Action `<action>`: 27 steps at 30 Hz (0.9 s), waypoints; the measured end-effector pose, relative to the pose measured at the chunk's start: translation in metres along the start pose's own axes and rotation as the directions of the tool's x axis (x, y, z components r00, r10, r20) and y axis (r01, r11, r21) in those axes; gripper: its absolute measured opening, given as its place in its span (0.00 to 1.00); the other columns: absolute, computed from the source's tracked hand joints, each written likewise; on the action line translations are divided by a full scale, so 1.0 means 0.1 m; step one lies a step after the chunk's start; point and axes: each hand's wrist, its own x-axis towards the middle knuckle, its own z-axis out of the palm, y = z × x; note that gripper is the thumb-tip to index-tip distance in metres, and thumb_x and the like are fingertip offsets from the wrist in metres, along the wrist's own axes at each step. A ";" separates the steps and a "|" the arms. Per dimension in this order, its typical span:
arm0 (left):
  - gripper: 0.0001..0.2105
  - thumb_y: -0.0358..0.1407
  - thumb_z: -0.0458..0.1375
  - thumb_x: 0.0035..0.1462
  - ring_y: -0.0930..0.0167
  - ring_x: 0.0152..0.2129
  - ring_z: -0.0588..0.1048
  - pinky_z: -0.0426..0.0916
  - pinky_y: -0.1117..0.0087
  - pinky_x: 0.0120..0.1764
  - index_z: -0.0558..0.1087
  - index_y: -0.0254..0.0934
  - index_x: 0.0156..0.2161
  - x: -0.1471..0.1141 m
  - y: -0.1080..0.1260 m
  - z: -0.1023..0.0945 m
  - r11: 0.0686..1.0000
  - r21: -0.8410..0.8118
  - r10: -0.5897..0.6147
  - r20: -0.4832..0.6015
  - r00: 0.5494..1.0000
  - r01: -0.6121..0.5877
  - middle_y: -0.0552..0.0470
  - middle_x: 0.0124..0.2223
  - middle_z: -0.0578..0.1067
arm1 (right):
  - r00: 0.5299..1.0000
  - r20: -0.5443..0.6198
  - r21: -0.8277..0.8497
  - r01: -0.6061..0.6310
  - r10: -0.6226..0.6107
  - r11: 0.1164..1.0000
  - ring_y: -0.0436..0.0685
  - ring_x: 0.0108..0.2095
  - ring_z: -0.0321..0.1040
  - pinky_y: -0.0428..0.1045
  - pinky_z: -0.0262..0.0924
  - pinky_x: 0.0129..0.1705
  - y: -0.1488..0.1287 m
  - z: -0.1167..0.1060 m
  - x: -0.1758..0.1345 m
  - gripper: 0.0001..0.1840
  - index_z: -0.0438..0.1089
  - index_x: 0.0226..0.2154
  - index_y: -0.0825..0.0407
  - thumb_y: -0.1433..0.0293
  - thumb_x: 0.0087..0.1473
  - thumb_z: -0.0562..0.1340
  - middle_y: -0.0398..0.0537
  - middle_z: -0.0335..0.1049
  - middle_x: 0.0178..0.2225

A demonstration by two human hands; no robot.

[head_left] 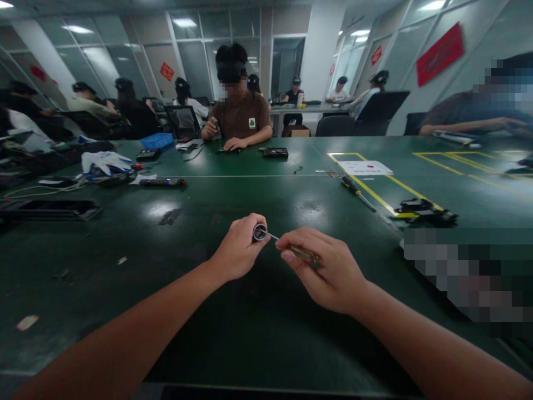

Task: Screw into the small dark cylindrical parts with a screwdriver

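Over the dark green bench (266, 333), the left hand (237, 253) is closed around a small round metal part (260, 232), its shiny open end facing up. At three o'clock of it, the right hand (328, 272) grips an amber-handled screwdriver (306, 255), its thin shaft reaching the part's rim. Fingers cover most of the part and handle; the tip's contact is hard to make out.

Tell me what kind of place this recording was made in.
Probably an assembly or repair workroom. Several people sit at long green tables marked with yellow tape; a screwdriver and gloves lie about. The left hand grips a small cylinder; the right hand works a tool into it.
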 end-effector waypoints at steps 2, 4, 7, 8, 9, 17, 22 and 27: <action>0.06 0.36 0.57 0.62 0.67 0.36 0.71 0.64 0.63 0.41 0.67 0.39 0.42 0.00 -0.01 0.00 1.000 0.015 0.012 -0.012 1.000 -0.012 0.53 0.38 0.73 | 1.000 -0.008 0.002 0.000 0.000 1.000 0.56 0.40 0.74 0.51 0.68 0.44 0.00 0.00 -0.01 0.08 0.71 0.44 0.50 0.72 0.63 0.58 0.49 0.77 0.39; 0.06 0.36 0.58 0.62 0.66 0.36 0.71 0.64 0.62 0.42 0.67 0.39 0.42 0.00 0.00 -0.01 0.999 0.043 0.018 -0.030 0.999 -0.016 0.53 0.37 0.73 | 1.000 -0.013 0.003 0.005 -0.005 1.000 0.56 0.40 0.74 0.51 0.68 0.44 0.00 -0.01 -0.01 0.08 0.71 0.44 0.50 0.72 0.63 0.59 0.50 0.77 0.40; 0.06 0.37 0.57 0.62 0.66 0.37 0.71 0.63 0.61 0.44 0.67 0.39 0.42 0.00 0.00 -0.02 0.997 0.075 0.028 -0.042 0.999 -0.025 0.53 0.38 0.73 | 1.000 -0.017 0.003 0.016 -0.016 1.000 0.55 0.39 0.74 0.50 0.68 0.44 -0.01 -0.02 0.00 0.07 0.71 0.44 0.51 0.72 0.63 0.59 0.49 0.77 0.39; 0.06 0.37 0.57 0.63 0.66 0.37 0.71 0.63 0.61 0.44 0.67 0.39 0.43 0.00 0.00 -0.02 0.996 0.080 0.035 -0.042 0.999 -0.031 0.53 0.38 0.74 | 1.000 -0.020 0.000 0.018 -0.018 1.000 0.55 0.39 0.74 0.50 0.67 0.44 -0.01 -0.02 0.00 0.07 0.71 0.44 0.51 0.73 0.63 0.59 0.49 0.77 0.39; 0.07 0.37 0.57 0.63 0.66 0.37 0.71 0.63 0.61 0.44 0.67 0.39 0.43 0.00 0.00 -0.02 0.996 0.085 0.042 -0.041 0.998 -0.038 0.53 0.38 0.74 | 1.000 -0.020 -0.004 0.019 -0.019 1.000 0.55 0.39 0.74 0.50 0.67 0.44 -0.01 -0.02 0.00 0.08 0.71 0.44 0.51 0.73 0.63 0.59 0.49 0.77 0.39; 0.05 0.34 0.57 0.62 0.67 0.39 0.71 0.64 0.64 0.42 0.65 0.39 0.43 -0.01 -0.03 0.00 0.998 0.037 0.056 -0.028 0.998 -0.055 0.52 0.41 0.72 | 1.000 -0.015 -0.010 0.012 -0.012 1.000 0.55 0.39 0.74 0.50 0.67 0.44 0.00 -0.01 -0.01 0.08 0.71 0.44 0.51 0.72 0.63 0.59 0.49 0.77 0.39; 0.06 0.33 0.56 0.63 0.67 0.40 0.71 0.64 0.65 0.41 0.65 0.40 0.44 -0.03 -0.03 -0.01 0.998 0.035 0.057 -0.035 0.998 -0.056 0.51 0.41 0.72 | 1.000 -0.025 -0.020 0.012 -0.012 1.000 0.54 0.39 0.74 0.49 0.67 0.43 -0.01 -0.02 0.00 0.07 0.72 0.43 0.52 0.72 0.63 0.59 0.49 0.78 0.39; 0.07 0.35 0.57 0.63 0.67 0.39 0.71 0.64 0.64 0.41 0.65 0.41 0.45 -0.02 -0.05 0.00 0.997 0.047 0.058 -0.085 0.995 -0.054 0.52 0.41 0.72 | 0.998 -0.038 -0.006 0.042 -0.042 0.999 0.53 0.39 0.74 0.47 0.67 0.43 -0.01 -0.01 0.01 0.07 0.72 0.43 0.54 0.73 0.63 0.60 0.49 0.77 0.38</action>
